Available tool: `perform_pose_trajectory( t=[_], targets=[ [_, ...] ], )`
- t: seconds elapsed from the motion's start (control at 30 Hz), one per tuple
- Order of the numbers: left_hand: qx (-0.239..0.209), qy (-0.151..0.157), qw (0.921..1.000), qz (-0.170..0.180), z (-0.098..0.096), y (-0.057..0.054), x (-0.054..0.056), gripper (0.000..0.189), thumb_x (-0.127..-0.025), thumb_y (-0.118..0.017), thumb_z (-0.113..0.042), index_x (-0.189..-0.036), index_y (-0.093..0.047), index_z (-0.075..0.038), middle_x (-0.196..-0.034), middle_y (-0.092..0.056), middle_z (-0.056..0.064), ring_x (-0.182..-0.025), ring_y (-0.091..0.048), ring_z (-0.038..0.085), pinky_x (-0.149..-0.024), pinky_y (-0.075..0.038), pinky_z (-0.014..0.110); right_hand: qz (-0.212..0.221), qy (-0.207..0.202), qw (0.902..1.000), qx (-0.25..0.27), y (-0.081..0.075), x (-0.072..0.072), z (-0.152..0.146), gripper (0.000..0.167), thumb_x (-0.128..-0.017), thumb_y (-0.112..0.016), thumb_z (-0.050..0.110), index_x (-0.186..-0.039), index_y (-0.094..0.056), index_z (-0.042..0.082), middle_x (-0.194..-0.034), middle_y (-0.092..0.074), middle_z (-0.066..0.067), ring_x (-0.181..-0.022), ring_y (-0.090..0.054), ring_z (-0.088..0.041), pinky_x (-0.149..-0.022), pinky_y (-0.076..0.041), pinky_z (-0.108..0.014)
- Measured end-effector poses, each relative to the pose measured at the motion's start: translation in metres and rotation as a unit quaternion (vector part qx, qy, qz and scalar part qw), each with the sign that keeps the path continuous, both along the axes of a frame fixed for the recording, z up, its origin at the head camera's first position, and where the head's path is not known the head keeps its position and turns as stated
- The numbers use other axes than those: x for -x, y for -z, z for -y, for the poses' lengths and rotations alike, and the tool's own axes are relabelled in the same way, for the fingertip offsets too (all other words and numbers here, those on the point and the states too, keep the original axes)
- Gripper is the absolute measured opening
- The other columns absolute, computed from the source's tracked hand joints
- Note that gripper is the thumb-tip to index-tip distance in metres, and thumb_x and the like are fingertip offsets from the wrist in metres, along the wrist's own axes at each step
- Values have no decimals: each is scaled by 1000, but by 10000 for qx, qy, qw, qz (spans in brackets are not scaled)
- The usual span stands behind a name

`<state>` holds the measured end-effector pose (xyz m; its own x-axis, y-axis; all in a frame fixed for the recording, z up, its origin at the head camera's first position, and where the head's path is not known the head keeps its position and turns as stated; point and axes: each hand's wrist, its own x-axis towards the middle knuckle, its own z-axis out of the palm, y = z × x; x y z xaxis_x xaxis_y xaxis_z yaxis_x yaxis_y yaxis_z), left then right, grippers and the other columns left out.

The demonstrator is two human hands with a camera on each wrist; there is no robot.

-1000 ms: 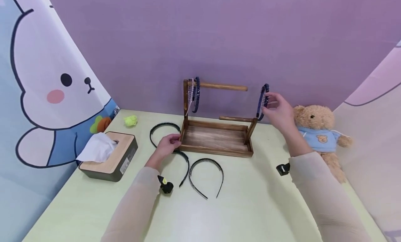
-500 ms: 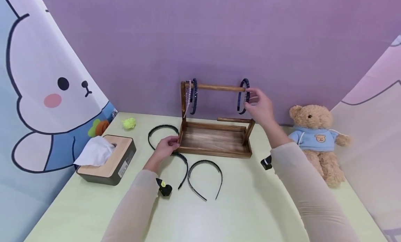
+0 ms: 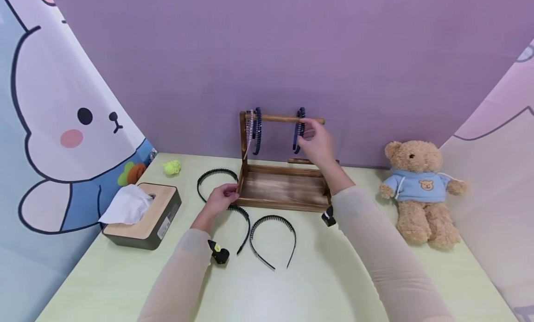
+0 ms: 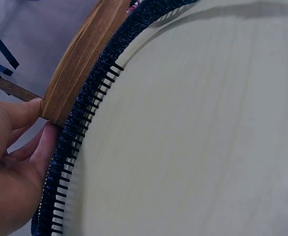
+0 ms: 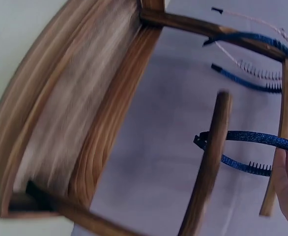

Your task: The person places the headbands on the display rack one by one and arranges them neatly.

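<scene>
A: First entry, at the grip?

B: Right hand (image 3: 316,143), grasping: thumb and fingers pinch one blue headband (image 3: 296,137). Speckled surface, horseshoe shape, dark comb teeth. Location: around the upper bar (image 3: 275,118) of a wooden rack (image 3: 285,204), nearer the bar's free end than the upright (image 3: 243,136).

A: Left hand (image 3: 222,199)?

B: Also grasping; it pinches the left end of the rack. Brown wood, grain visible, shallow rectangular tray (image 3: 283,186), shorter lower bar (image 3: 299,161).

A: Others on that upper bar?

B: Beside the upright, one navy headband (image 3: 258,127) and one pale pink headband (image 3: 250,129), both toothed.

A: Table (image 3: 308,285)?

B: Pale top. Two dark headbands (image 3: 217,171), partly hidden by the left hand; near them a slim black headband (image 3: 271,217), toothed arch, open ends toward the person.

A: Labels?

B: One white label (image 3: 165,224) on the tissue box (image 3: 143,241); print too small to read. Wood-look lid, dark grey sides, white tissue (image 3: 129,204) through the slot. Beyond it, a crumpled yellow-green bundle (image 3: 171,167).

A: Far right?

B: Teddy bear (image 3: 419,157), seated; curly tan plush, light blue hoodie (image 3: 406,187), bear-face patch (image 3: 426,185).
</scene>
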<state>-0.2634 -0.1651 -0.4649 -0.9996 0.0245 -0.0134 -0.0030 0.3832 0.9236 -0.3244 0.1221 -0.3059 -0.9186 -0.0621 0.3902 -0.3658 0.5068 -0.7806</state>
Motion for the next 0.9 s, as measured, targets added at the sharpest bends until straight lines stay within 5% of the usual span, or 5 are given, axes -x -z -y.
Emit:
perform_pose_trajectory(
  t=[0.5,0.9],
  targets=[
    [-67,10,10000,-14,0,1,-1,39,-95,-59,1,-132,-52,9,-125,-58,25,-113,-56,36,-95,-48,41,72,-304,9991,276,7,5,58,46,-89,-67,4,-133,-58,16,-110,-58,-7,-96,-61,-20,-73,-54,-34],
    [-79,-34,10000,-30,1,1,0,38,-95,-59,1,-132,-52,9,-126,-57,26,-114,-55,37,-96,-47,41,111,-530,9979,364,8,8,75,45,-90,-66,2,-133,-58,14,-110,-58,-7,-95,-60,-19,-74,-54,-34]
  ],
)
